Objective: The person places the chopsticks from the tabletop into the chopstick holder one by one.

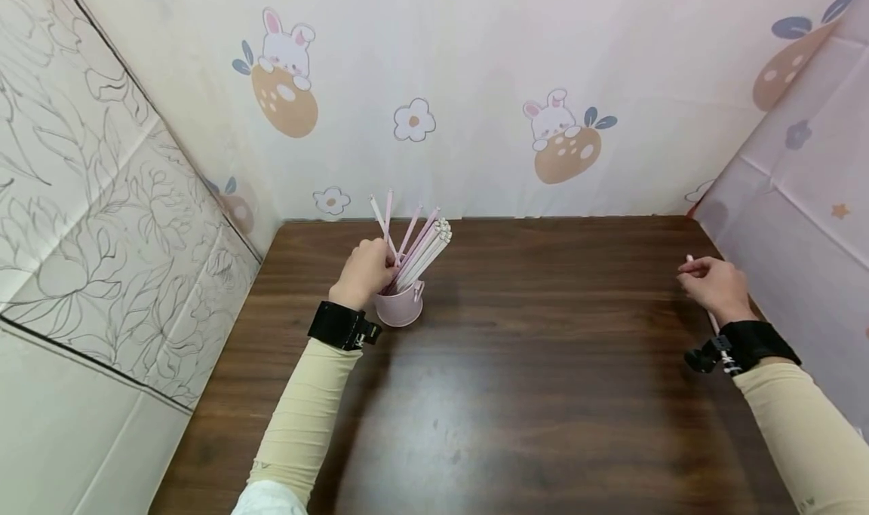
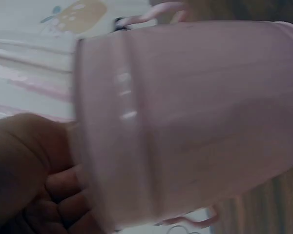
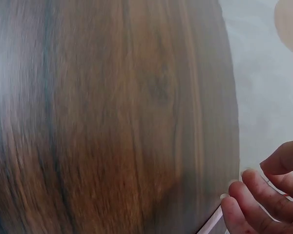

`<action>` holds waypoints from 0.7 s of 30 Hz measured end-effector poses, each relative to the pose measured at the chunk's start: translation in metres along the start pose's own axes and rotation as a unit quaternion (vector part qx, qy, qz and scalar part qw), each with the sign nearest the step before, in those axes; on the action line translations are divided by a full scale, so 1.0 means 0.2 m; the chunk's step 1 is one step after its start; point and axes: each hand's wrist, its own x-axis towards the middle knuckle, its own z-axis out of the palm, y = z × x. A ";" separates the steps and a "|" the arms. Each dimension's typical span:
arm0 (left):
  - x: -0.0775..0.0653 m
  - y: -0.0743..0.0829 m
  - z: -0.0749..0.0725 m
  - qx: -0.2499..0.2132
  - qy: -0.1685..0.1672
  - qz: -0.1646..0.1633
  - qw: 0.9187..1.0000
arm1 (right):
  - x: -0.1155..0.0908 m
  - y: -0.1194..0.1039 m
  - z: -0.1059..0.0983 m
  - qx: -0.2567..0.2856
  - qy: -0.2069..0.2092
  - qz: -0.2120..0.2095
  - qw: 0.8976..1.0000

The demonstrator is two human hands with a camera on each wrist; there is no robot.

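Note:
A small pink bucket (image 1: 399, 308) holds a bunch of slim pink and white sticks (image 1: 426, 252), which look like pencils or straws. My left hand (image 1: 364, 272) is at its rim, fingers bent in among the sticks and gripping at the left side of the bunch. In the left wrist view the bucket (image 2: 185, 122) fills the middle and hides the fingertips. At the far right, my right hand (image 1: 718, 287) lies over one more pale pink stick (image 1: 713, 322). The right wrist view shows loosely bent fingers (image 3: 249, 204) beside this stick (image 3: 212, 222), thumb slightly apart.
Both hands work over a dark brown wooden table (image 1: 529, 379). A patterned cloth wall (image 1: 475, 160) stands along its back edge, and another cloth (image 1: 808, 198) lines the right side. A floral panel (image 1: 88, 221) rises on the left.

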 end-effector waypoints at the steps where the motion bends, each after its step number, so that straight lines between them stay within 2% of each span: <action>1: 0.00 0.00 0.01 0.005 -0.005 -0.003 1.000 | 0.00 0.01 0.00 -0.003 -0.004 0.002 1.000; 6: 0.01 0.02 0.05 0.004 -0.018 -0.006 1.000 | 0.00 0.08 0.00 -0.020 -0.008 0.015 1.000; 8: 0.01 0.02 0.05 -0.003 -0.027 -0.004 1.000 | 0.00 0.10 0.00 -0.033 0.008 0.014 0.999; 12: 0.00 0.04 0.03 -0.010 -0.037 -0.003 0.999 | 0.01 0.17 0.01 -0.067 0.064 -0.001 0.996; 15: -0.01 0.06 0.01 -0.015 -0.030 0.003 0.999 | 0.02 0.21 0.00 -0.091 0.087 0.004 0.992; 17: -0.02 0.08 0.00 -0.021 -0.024 0.008 0.999 | 0.02 0.23 -0.01 -0.105 0.073 0.021 0.992; 21: -0.03 0.09 -0.02 -0.032 -0.017 0.013 0.999 | 0.02 0.19 -0.04 -0.141 0.011 0.048 0.989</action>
